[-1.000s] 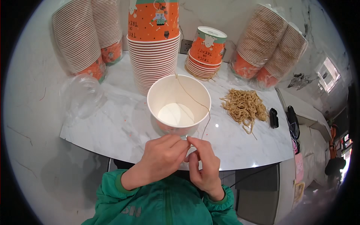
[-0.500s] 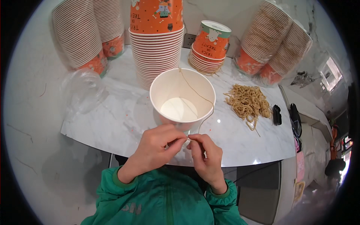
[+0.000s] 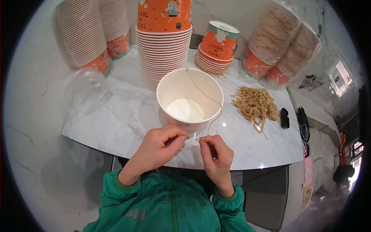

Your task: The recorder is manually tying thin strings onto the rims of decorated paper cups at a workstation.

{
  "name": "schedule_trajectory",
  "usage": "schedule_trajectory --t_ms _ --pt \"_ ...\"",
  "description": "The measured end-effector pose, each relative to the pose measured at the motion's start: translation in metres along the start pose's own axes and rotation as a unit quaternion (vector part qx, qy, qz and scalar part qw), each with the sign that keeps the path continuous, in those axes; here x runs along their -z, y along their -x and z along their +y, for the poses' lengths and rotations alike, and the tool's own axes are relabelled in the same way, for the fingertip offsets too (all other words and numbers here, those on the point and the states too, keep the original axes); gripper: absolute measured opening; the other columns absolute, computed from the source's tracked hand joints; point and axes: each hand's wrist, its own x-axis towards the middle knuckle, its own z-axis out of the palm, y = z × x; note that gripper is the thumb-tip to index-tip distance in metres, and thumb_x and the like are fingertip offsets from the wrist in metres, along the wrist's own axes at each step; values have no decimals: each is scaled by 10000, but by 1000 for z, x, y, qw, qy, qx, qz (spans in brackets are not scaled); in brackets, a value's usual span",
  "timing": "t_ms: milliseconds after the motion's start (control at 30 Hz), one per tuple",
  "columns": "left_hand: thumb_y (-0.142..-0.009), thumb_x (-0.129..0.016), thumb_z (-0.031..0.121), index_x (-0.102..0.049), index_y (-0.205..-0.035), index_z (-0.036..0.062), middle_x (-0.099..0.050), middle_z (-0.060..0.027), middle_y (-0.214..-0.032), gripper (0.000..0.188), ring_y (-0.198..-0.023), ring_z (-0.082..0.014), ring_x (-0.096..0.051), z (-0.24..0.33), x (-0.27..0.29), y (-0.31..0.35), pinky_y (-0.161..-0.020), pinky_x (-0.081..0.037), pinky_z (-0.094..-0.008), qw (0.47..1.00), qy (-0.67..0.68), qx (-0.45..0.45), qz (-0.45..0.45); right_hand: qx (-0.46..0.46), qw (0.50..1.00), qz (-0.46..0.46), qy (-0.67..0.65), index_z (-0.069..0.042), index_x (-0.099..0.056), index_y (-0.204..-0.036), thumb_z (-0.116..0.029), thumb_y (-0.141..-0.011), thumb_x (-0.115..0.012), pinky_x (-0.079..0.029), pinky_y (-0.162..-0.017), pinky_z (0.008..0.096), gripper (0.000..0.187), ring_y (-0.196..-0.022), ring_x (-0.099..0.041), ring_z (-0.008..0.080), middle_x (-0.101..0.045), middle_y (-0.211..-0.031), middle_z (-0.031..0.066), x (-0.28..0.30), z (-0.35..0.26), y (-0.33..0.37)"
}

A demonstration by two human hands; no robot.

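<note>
The string [image 3: 203, 92] ends in the person's right hand [image 3: 217, 156], its thumb and forefinger pinched on the strand, and a short loose tip pokes out to the left — straight toward the fingertips of the left hand [image 3: 158, 146]. Those sit just beside that tip, with a narrow gap between; thumb and forefinger come close together there, but I cannot tell whether they are closed or pinch anything. From the right hand the string's long run leads away from the body, up past the right side of the white-lined tub [image 3: 170, 91], over its rim and slantwise across the opening to the far edge. The tub stands upright on the desk [image 3: 116, 120], mouth up, just beyond both hands. Farther right, nearer the right hand than the left, lies a loose tan heap of strands [image 3: 255, 103].
</note>
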Motion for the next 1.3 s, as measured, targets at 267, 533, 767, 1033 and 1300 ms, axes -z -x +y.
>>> schedule_trajectory --t_ms 267,533,767,1033,1300 --pt "-860 -724 -15 -702 -966 -6 -665 -64 -872 108 -684 -106 -610 21 1 -7 -600 -466 -250 934 -192 -247 172 -22 996 84 -11 9 -622 -946 70 -861 -693 -417 -497 232 127 -534 -544 104 -575 -726 63 -9 -8 -2" --pt "-1010 -619 188 -721 -940 -26 -671 -21 -786 247 -631 -58 -532 7 4 -9 -565 -431 -224 982 141 72 -106 230 966 38 113 -27 -669 -987 65 -719 -738 -493 -524 305 291 -624 -613 217 -622 -813 66 0 -1 -9" --pt "-1022 -616 218 -738 -942 3 -679 -7 -790 260 -646 -48 -549 6 13 -18 -574 -433 -211 939 202 137 -243 281 944 3 173 -50 -696 -963 6 -641 -759 -496 -535 311 333 -654 -599 213 -630 -839 60 9 0 -11" --pt "-971 -658 118 -724 -943 -7 -670 6 -823 144 -683 -59 -563 2 7 -12 -595 -451 -236 961 166 69 -209 273 948 4 164 -14 -684 -992 99 -706 -748 -474 -508 309 314 -639 -607 232 -643 -793 81 10 -1 -7" --pt "-876 -703 -4 -704 -911 4 -638 -59 -823 35 -725 -184 -608 17 3 -7 -622 -468 -312 983 -69 -107 -131 159 984 -39 67 -3 -686 -1017 86 -794 -741 -406 -484 305 247 -564 -544 194 -598 -728 81 15 -4 -4"
